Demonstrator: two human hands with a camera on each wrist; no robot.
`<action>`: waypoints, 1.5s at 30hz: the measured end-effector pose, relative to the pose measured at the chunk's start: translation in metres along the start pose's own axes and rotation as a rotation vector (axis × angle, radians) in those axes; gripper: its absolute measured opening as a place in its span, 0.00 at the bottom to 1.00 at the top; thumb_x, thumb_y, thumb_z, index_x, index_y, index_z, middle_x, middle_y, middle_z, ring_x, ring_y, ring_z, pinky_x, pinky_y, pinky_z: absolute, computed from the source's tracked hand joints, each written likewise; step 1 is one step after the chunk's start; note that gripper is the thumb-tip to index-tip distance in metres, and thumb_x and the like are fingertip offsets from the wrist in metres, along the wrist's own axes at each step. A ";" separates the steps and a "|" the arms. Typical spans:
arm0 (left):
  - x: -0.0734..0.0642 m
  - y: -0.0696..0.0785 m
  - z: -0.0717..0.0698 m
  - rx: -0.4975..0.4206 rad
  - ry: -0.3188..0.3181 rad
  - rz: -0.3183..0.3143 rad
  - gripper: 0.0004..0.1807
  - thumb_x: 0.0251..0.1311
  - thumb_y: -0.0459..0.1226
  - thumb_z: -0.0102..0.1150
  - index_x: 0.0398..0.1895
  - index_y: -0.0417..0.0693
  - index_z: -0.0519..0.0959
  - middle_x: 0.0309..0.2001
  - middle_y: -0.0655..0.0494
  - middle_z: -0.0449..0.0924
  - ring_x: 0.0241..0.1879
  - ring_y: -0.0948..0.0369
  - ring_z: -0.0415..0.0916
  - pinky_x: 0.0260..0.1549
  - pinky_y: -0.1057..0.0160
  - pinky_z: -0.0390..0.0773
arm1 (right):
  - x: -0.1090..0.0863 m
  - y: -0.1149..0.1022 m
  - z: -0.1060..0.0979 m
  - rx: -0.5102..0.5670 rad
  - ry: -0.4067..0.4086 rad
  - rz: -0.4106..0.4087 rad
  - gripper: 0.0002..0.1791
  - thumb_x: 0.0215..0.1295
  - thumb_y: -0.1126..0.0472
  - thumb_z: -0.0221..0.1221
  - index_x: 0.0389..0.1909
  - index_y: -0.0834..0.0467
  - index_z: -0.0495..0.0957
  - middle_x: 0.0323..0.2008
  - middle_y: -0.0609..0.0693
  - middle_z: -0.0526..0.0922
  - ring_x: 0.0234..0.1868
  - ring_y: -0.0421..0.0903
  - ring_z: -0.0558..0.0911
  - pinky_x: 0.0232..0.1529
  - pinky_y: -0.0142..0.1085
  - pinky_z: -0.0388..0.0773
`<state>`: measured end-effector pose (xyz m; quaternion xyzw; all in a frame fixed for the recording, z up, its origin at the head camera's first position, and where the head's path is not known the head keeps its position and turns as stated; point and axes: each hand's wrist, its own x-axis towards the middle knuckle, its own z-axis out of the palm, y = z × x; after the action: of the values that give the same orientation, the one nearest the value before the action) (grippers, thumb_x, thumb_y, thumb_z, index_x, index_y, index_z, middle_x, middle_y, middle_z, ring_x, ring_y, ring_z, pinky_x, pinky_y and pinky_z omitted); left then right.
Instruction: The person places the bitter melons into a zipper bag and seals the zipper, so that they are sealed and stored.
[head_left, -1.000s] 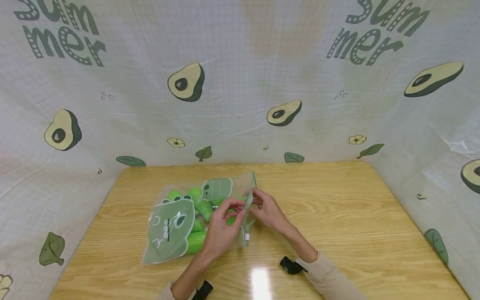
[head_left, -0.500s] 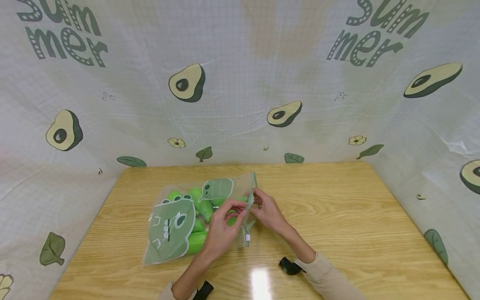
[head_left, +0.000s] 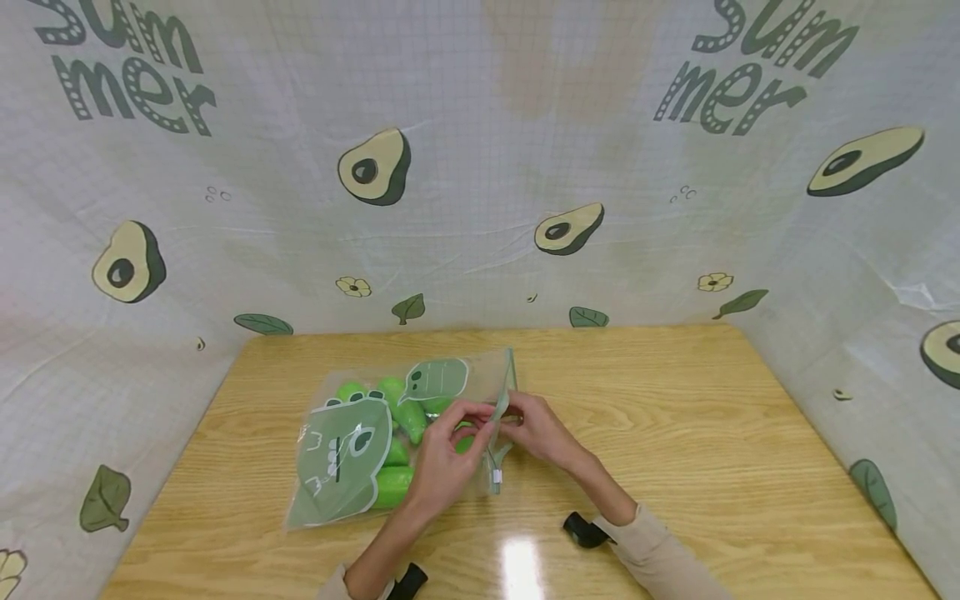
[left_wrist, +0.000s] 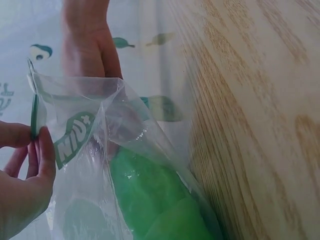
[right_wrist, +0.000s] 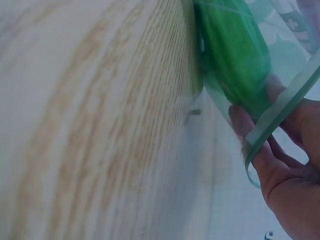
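Note:
A clear zip bag [head_left: 480, 367] with green animal prints lies on the table, its mouth to the right. Several bright green, long vegetable-like things [head_left: 393, 483] are inside. My left hand [head_left: 442, 458] pinches the bag's mouth edge between thumb and fingers, as the left wrist view also shows. My right hand [head_left: 536, 425] reaches in through the mouth. In the right wrist view, its thumb and fingertips [right_wrist: 240, 120] lie on either side of the end of a long green vegetable [right_wrist: 235, 50], pinching it. The bag's green rim [right_wrist: 280, 110] crosses over these fingers.
A white zip slider [head_left: 496, 476] sits near the front end of the bag's mouth. The wooden table [head_left: 675, 433] extends to the right, and a printed cloth [head_left: 465, 167] surrounds its back and sides. Black wrist cameras [head_left: 585, 530] are strapped near the sleeves.
My right hand has moved slightly down and further into the bag's mouth. The left hand keeps its pinch on the edge, almost still.

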<state>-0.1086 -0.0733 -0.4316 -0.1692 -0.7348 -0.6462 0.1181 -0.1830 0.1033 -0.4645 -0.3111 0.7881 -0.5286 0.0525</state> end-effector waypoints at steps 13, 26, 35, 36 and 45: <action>-0.001 0.001 0.003 -0.001 -0.009 -0.019 0.09 0.67 0.26 0.63 0.48 0.43 0.83 0.47 0.53 0.82 0.44 0.56 0.79 0.45 0.63 0.87 | -0.002 -0.001 -0.003 0.013 -0.067 0.003 0.14 0.67 0.73 0.64 0.53 0.69 0.81 0.50 0.62 0.85 0.52 0.58 0.86 0.50 0.34 0.86; -0.001 0.000 0.006 0.027 -0.012 -0.017 0.10 0.66 0.25 0.64 0.47 0.42 0.82 0.45 0.53 0.82 0.42 0.57 0.79 0.43 0.64 0.87 | -0.009 0.002 -0.013 -0.093 0.046 -0.018 0.07 0.69 0.71 0.63 0.45 0.63 0.82 0.44 0.56 0.86 0.48 0.53 0.86 0.52 0.40 0.86; -0.003 -0.005 0.011 0.047 0.004 -0.042 0.11 0.65 0.25 0.64 0.48 0.43 0.82 0.42 0.53 0.81 0.41 0.56 0.79 0.43 0.63 0.87 | -0.014 0.003 -0.021 -0.121 0.126 0.011 0.11 0.69 0.71 0.63 0.51 0.66 0.81 0.46 0.57 0.86 0.48 0.53 0.86 0.52 0.41 0.86; -0.003 -0.005 0.012 0.050 0.003 -0.053 0.11 0.65 0.25 0.65 0.48 0.42 0.82 0.41 0.53 0.81 0.41 0.56 0.79 0.44 0.63 0.87 | -0.015 0.004 -0.021 -0.129 0.133 0.015 0.11 0.69 0.70 0.63 0.51 0.66 0.82 0.46 0.57 0.86 0.47 0.53 0.86 0.51 0.41 0.86; -0.007 -0.008 0.018 0.105 -0.018 -0.092 0.11 0.63 0.24 0.65 0.48 0.37 0.81 0.41 0.50 0.81 0.40 0.57 0.80 0.42 0.63 0.87 | -0.018 0.004 -0.028 -0.177 0.180 0.040 0.07 0.69 0.68 0.64 0.46 0.62 0.83 0.41 0.52 0.87 0.43 0.49 0.86 0.46 0.40 0.87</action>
<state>-0.1049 -0.0566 -0.4440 -0.1348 -0.7756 -0.6100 0.0904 -0.1820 0.1364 -0.4599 -0.2500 0.8394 -0.4813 -0.0354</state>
